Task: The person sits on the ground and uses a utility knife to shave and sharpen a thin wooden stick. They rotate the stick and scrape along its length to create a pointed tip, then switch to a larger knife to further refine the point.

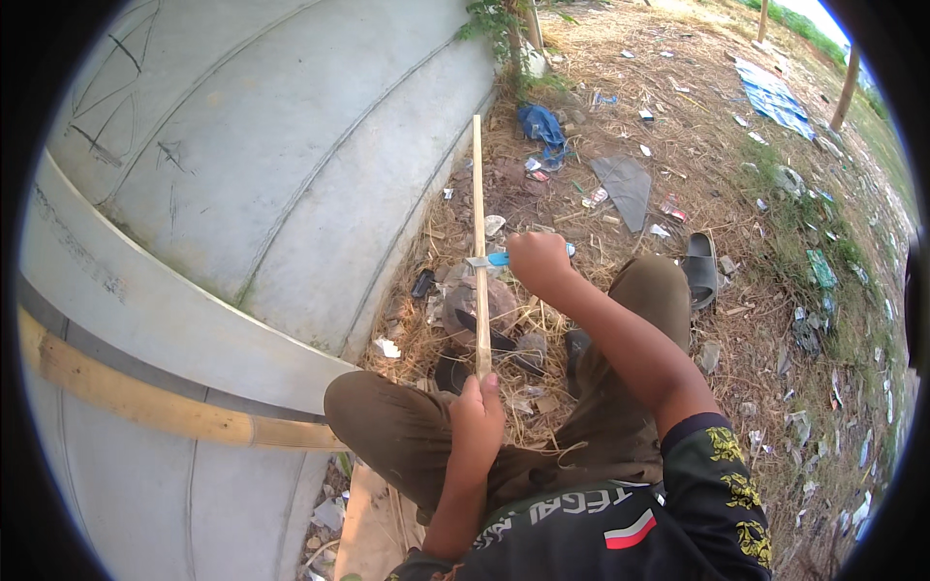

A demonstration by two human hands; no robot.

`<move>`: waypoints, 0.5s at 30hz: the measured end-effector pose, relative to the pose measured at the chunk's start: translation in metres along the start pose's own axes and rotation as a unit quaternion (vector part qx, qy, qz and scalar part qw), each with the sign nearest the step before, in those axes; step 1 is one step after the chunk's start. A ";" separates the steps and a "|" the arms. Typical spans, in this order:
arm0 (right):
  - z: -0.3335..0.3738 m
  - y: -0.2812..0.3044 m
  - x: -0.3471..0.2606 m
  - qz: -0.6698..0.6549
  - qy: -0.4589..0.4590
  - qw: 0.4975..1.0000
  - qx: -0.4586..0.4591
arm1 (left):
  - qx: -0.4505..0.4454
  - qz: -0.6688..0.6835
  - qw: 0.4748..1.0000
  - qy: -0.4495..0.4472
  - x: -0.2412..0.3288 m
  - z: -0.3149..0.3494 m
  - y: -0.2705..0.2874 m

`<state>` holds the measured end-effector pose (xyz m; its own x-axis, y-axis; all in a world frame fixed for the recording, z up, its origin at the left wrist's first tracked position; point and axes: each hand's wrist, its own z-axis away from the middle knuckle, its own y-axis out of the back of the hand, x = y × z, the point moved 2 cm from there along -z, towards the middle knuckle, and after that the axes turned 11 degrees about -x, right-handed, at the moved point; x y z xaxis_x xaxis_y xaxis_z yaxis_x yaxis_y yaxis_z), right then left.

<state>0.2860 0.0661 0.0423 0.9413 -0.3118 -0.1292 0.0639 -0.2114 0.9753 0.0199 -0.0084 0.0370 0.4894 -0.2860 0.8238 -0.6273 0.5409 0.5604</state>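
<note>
Between my bent knees, my left hand [477, 418] is closed around the near end of a long, pale strip of wood or bamboo [479, 184]. The strip points away from me, its far end near the wall's foot. My right hand [539, 261] grips a knife [498, 259] by its light blue handle, which shows on both sides of the fist. The blade lies across the strip about midway along it, touching or just above it. A rounded stone [494, 308] sits below the strip, partly hidden by it.
A grey wall [320, 116] rises on the left, with a bamboo pole [194, 407] beside a pale beam [165, 300]. Dry straw and scattered litter cover the ground. A grey sandal [699, 271] lies beyond my right knee; blue cloth [542, 126] is farther ahead.
</note>
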 end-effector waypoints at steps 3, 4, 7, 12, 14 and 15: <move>-0.007 0.007 0.000 0.005 0.004 0.999 0.031 | 0.003 -0.007 1.000 0.007 0.017 0.005 0.005; -0.009 0.010 0.000 -0.002 0.001 1.000 0.016 | 0.001 -0.012 1.000 0.012 0.019 0.005 0.007; -0.026 0.030 -0.006 -0.022 -0.043 0.999 -0.018 | 0.013 0.005 1.000 0.005 0.023 0.003 0.012; -0.077 0.085 0.067 -0.110 -0.295 0.948 0.043 | -0.057 0.004 0.998 0.022 0.038 0.030 -0.003; -0.080 0.104 0.085 -0.091 -0.256 0.960 0.073 | -0.040 -0.002 0.999 0.017 0.042 0.034 0.003; -0.076 0.106 0.087 -0.073 -0.216 0.970 0.083 | -0.028 0.019 0.999 0.021 0.046 0.032 0.008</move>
<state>0.4002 0.0871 0.1486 0.6974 -0.6187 -0.3617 0.0976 -0.4180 0.9032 0.0177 -0.0424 0.0822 0.4918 -0.2311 0.8395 -0.6120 0.5941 0.5220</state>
